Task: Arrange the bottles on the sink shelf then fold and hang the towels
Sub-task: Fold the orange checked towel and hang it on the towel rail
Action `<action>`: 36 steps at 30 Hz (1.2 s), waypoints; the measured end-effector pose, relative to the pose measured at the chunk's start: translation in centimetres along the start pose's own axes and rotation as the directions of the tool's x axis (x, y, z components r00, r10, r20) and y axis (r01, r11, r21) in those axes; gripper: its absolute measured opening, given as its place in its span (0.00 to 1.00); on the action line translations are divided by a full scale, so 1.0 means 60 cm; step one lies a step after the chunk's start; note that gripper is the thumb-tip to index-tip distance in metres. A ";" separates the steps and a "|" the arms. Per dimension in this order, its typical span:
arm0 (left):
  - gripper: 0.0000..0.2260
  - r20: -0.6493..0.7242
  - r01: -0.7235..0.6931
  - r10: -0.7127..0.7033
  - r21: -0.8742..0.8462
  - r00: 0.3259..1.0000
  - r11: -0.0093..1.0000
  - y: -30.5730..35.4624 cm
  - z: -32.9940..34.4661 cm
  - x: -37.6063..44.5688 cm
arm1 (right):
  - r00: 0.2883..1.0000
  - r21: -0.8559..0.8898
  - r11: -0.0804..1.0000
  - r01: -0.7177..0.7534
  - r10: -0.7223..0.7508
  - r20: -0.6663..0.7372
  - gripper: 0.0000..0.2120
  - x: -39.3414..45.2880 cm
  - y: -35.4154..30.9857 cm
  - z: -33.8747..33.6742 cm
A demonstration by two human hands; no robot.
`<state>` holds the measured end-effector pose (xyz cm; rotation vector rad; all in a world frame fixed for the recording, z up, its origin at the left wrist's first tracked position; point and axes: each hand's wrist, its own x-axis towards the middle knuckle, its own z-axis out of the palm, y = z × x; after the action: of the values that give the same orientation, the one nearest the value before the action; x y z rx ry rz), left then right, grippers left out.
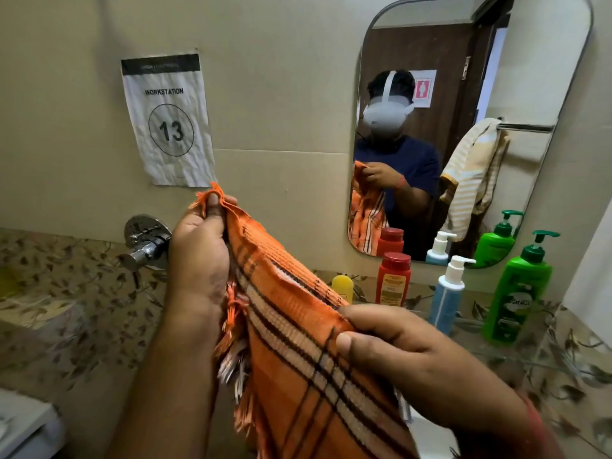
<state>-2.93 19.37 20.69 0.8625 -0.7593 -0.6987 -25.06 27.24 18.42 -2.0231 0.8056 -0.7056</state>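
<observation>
On the far left the patterned counter [49,293] runs along the wall, and above it a paper sign [167,120] reads "WORKSTATION 13". Below the sign a chrome tap valve [147,243] comes out of the wall, just behind the left hand.

The left hand [198,253] is raised, with thumb and fingers pinching the upper corner of the orange checked towel [298,342]; the fringe hangs under the wrist. The towel stretches down and to the right, to the right hand [397,346], which pinches its top edge between thumb and curled fingers. Both hands are closed on the cloth, and the towel hangs in the air between them, not touching the counter as far as I can see.

Further right, four bottles stand in a row on the sink shelf [563,352] under the mirror [463,127]: a small yellow bottle [342,288], partly hidden by the towel, a red bottle [393,279], a blue pump bottle [447,293] and a green pump bottle [520,293]. In the mirror a striped towel [473,173] hangs loosely from a rail.

I judge the bottles are already arranged and the folding step is in hand. The next move probably needs the two held points brought together so the edges meet evenly, then a free place on the rail
</observation>
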 end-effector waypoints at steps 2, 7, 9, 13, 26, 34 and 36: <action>0.15 -0.027 -0.004 0.003 -0.014 1.000 1.000 0.003 -0.003 0.002 | 0.996 -0.015 0.999 -0.031 0.029 -0.080 0.15 0.007 0.006 0.016; 0.14 -0.108 -0.054 0.057 0.030 0.992 0.998 0.001 -0.014 -0.013 | 0.975 -0.170 0.983 -0.071 0.032 -0.218 0.15 0.001 0.018 0.029; 0.14 -0.129 -0.080 0.087 0.055 0.988 0.995 0.000 -0.021 -0.017 | 0.970 -0.193 0.978 -0.081 0.033 -0.241 0.17 -0.005 0.024 0.029; 0.14 -0.133 -0.102 0.113 0.091 0.985 0.991 -0.001 -0.029 -0.029 | 0.958 -0.338 0.931 -0.138 0.039 -0.284 0.15 -0.022 0.041 0.030; 0.14 -0.085 -0.106 0.121 0.165 0.989 0.981 -0.013 -0.044 -0.073 | 0.920 -0.025 1.000 0.015 -0.023 -0.390 0.14 -0.063 0.103 0.080; 0.15 -0.070 -0.133 0.149 0.196 0.986 0.972 -0.012 -0.051 -0.087 | 0.913 0.309 0.950 0.037 0.093 -0.397 0.16 -0.087 0.114 0.093; 0.14 -0.058 -0.137 0.150 0.185 0.987 0.973 -0.010 -0.051 -0.087 | 0.879 0.447 0.891 0.083 0.146 -0.454 0.20 -0.085 0.114 0.101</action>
<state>-3.43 24.38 17.33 0.9808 -0.8209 -0.4729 -25.91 30.90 8.68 -1.4163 0.8480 -1.2790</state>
